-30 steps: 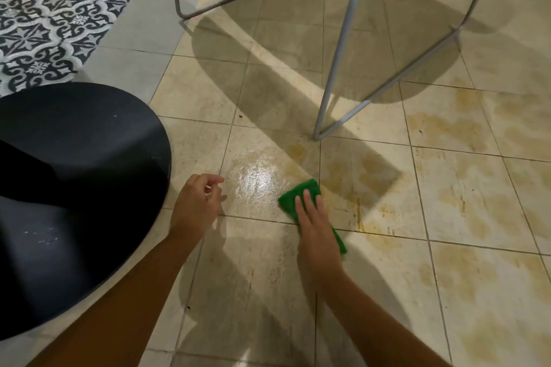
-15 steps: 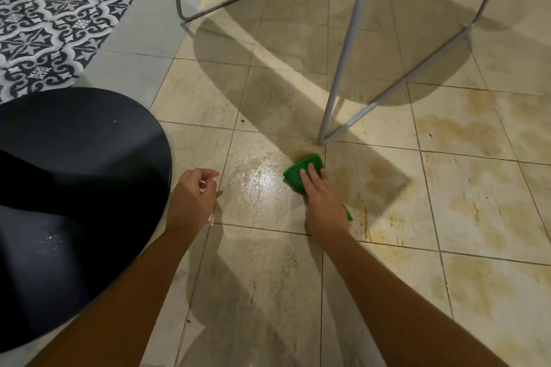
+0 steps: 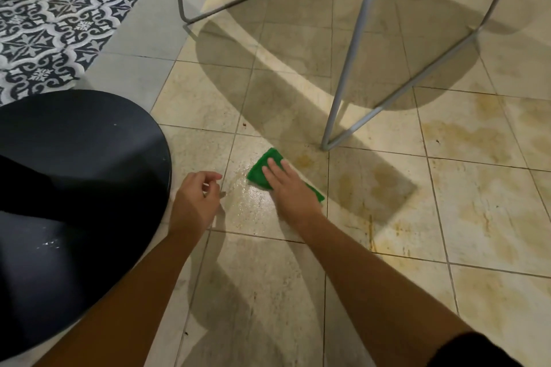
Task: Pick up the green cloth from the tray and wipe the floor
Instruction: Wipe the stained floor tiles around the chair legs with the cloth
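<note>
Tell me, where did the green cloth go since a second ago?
The right hand slid the green cloth away from the person, then leftwards across the wet tile. It stayed flat on the cloth. The left hand stayed beside the black tray, holding nothing.

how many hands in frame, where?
2. Left hand beside the tray, loosely curled, holding nothing; right hand flat on the cloth on the floor. None seem hidden.

No readable text.
Patterned tiles [image 3: 59,15], upper left of the frame, show ornament only; no letters, labels or numbers anywhere.
</note>
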`<state>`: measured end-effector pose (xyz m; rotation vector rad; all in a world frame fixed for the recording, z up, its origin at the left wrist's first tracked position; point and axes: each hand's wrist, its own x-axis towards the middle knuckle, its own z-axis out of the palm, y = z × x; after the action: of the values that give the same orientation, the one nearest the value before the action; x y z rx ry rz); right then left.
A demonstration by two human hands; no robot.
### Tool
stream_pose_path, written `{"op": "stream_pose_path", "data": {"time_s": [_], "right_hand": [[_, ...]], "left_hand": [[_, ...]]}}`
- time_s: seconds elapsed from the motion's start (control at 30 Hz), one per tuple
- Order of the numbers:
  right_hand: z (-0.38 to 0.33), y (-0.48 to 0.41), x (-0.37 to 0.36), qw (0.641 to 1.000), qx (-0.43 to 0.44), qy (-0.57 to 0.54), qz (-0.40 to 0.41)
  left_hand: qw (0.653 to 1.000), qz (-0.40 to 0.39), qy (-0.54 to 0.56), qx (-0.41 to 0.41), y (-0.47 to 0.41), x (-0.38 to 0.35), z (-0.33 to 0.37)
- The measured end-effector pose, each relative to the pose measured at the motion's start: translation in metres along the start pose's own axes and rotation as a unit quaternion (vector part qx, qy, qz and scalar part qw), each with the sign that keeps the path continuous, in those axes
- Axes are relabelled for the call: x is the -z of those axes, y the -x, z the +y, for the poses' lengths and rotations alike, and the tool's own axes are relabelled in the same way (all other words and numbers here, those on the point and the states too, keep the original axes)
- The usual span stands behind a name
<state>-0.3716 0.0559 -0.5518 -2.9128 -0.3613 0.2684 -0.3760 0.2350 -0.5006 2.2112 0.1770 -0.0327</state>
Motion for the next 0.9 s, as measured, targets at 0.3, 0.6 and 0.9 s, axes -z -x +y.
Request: {"op": "stream_pose_path", "data": {"time_s": [0.3,0.6,0.9], "right_hand": [[0.008,0.058,0.008,0.965,-0.222,-0.129,0.051],[-0.018,0.011,-0.002,0.999,0.029,0.032,-0.011],[0.033,0.038,0.018,0.970,-0.209,-0.111,0.049]], "left_hand": [[1.000,-0.011,-0.002,0.013,0.004,0.001,0.007],[1.000,-0.003,-0.013,-0.001,0.001,-0.004,0.019],[0.999,-0.024,0.016,0.014,0.001,-0.002,0.024]]}}
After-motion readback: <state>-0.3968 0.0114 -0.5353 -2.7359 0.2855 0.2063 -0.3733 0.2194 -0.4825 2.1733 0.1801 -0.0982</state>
